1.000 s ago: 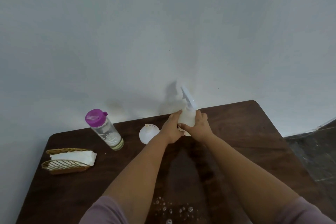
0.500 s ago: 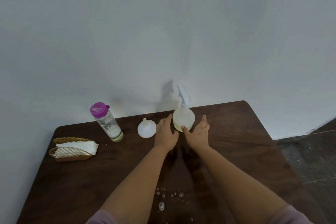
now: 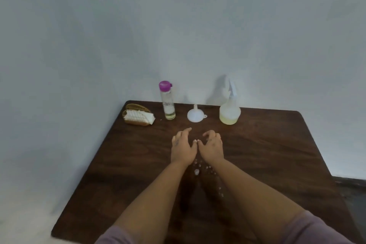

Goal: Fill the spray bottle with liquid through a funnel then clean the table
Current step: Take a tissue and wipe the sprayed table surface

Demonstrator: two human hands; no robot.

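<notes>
Spray bottle (image 3: 229, 113) now stands upright on the desk (image 3: 277, 154) at the far edge near the wall, trigger head fitted, with a shallow layer of pale yellow liquid in its base. One second ago both hands were wrapped around it and held it off the surface; half a second ago it was set down and the hands were opening beside it. Now both are clear of it: left hand (image 3: 183, 147) and right hand (image 3: 211, 147) hover side by side over the middle of the desk, fingers spread and loosely curled, grasping nothing, thumbs nearly touching. The camera view has also shifted, so the whole row of items sits further off. Funnel (image 3: 195, 115) lies mouth-down, spout up, between the spray bottle and the clear bottle with the purple cap (image 3: 167, 101), apart from both. That clear bottle looks almost drained, only a little liquid at the bottom. Woven basket (image 3: 136, 114) holding white folded tissues (image 3: 141, 118) sits at the far left corner. Droplets and small bubbles (image 3: 200, 167) lie on the wood just below the wrists, with a few more nearer the camera. Judgement: filling step appears complete, head back on. Remaining work is the wipe-down; likely next need is a tissue from the basket, reachable by the left hand.
</notes>
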